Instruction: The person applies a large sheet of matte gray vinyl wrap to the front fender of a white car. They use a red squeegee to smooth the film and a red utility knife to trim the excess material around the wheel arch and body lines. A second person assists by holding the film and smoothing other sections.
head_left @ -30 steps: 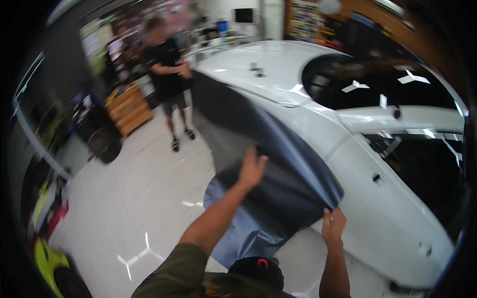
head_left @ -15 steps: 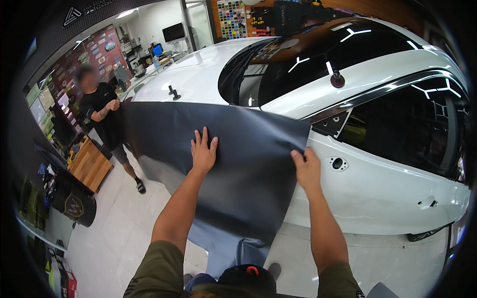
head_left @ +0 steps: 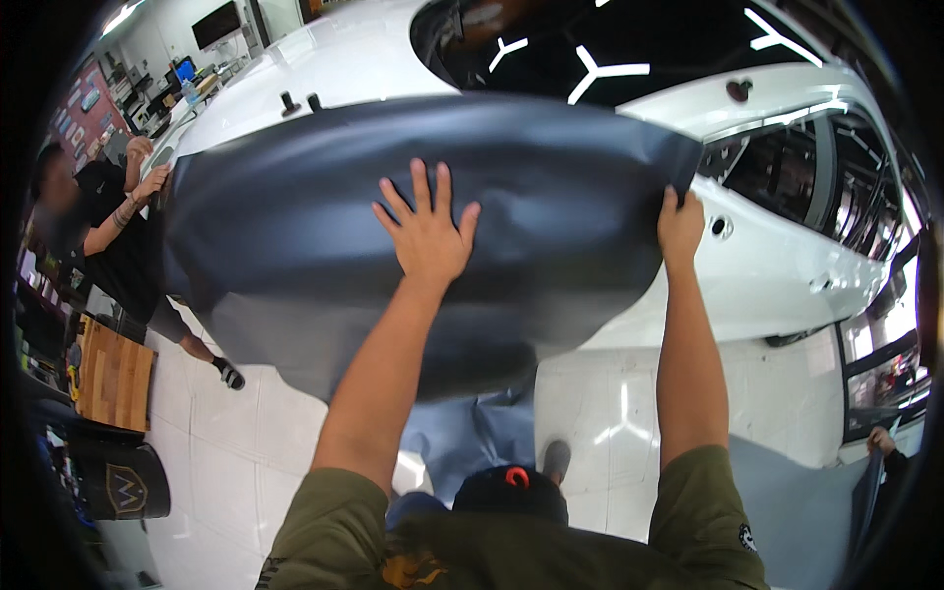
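A large dark grey sheet [head_left: 551, 226] is found spread over the near side of a white car [head_left: 777, 280], its long axis running left to right along the bodywork and its upper edge bowed. The middle of the sheet is covered by the left hand [head_left: 430, 231], which is laid flat with palm down, fingers spread apart and nothing gripped. The sheet's right end is taken by the right hand [head_left: 680, 226], just below the upper right corner; its fingers appear to be clamped on the edge, though those behind the sheet are hidden. The left hand is therefore placed nearer the sheet's centre, with the right at its end.

At the opposite, left end, the edge is met by a hand [head_left: 154, 182] of a co-worker in a black shirt [head_left: 108, 187]. Two small black pegs [head_left: 288, 102] are noted on the car's white surface beyond the upper edge. Farther left, a wooden cabinet [head_left: 113, 369] and a black bin [head_left: 133, 487] are stood on the pale tiled floor [head_left: 211, 442].
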### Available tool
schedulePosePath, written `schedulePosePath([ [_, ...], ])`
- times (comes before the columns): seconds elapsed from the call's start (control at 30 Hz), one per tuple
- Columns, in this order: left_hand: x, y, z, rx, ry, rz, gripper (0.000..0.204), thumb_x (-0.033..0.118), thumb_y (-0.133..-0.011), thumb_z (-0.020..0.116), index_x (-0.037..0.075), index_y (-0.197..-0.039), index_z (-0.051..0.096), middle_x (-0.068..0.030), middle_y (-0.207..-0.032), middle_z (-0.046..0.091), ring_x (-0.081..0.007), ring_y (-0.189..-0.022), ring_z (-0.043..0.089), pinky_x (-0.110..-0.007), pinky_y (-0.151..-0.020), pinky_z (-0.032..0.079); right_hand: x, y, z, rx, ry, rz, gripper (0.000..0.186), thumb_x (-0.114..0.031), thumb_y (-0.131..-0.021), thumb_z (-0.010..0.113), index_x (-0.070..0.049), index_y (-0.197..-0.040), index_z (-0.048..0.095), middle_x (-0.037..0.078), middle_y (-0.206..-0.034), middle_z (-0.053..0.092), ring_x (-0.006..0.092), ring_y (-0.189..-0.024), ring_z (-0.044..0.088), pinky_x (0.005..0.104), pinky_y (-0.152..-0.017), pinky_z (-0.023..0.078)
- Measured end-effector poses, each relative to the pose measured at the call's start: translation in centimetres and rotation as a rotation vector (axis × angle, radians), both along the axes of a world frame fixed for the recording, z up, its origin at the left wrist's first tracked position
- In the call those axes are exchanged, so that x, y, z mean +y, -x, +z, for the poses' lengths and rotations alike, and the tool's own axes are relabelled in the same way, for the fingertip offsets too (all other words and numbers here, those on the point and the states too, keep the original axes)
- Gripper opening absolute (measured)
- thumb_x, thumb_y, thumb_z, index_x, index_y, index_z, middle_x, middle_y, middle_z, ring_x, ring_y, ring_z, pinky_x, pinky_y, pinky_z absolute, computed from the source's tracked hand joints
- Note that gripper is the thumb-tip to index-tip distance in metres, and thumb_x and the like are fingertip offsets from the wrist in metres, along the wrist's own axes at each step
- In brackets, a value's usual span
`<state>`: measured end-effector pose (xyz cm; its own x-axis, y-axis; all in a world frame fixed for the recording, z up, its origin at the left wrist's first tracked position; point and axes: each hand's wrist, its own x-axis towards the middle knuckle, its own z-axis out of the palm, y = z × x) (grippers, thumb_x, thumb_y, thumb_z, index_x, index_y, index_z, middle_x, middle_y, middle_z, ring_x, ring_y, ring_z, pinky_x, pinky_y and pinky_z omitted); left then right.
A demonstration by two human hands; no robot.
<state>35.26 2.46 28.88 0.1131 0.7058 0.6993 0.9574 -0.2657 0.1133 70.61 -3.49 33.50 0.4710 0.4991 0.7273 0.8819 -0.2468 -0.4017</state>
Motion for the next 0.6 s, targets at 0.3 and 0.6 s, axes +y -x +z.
schedulePosePath([
  [0.3,-1.3,2.9,-0.3,-0.170,0.086,-0.133,0.074,0.057,-0.087,0.052,0.022,-0.149,0.032,-0.0103,-0.160,0.012,-0.0527,-0.141,0.009,-0.071,-0.108,0.013,1.0,-3.4,-4.1,0.082,0.018,0.162,0.043,-0.034,-0.094,0.057,0.005,-0.111,0.061,0.022,-0.107,0.063,0.0381,-0.102,0.058,0.0433,-0.090,0.044],
  [0.6,-0.8,4.5,2.9,-0.249,0.047,-0.175,0.074,0.056,-0.088,0.053,0.018,-0.149,0.032,-0.0159,-0.159,0.012,-0.0492,-0.141,0.013,-0.067,-0.109,0.015,1.3,-6.6,-1.7,0.103,0.084,0.120,0.043,-0.035,-0.093,0.058,0.005,-0.111,0.059,0.024,-0.107,0.064,0.0398,-0.100,0.060,0.0429,-0.088,0.045],
])
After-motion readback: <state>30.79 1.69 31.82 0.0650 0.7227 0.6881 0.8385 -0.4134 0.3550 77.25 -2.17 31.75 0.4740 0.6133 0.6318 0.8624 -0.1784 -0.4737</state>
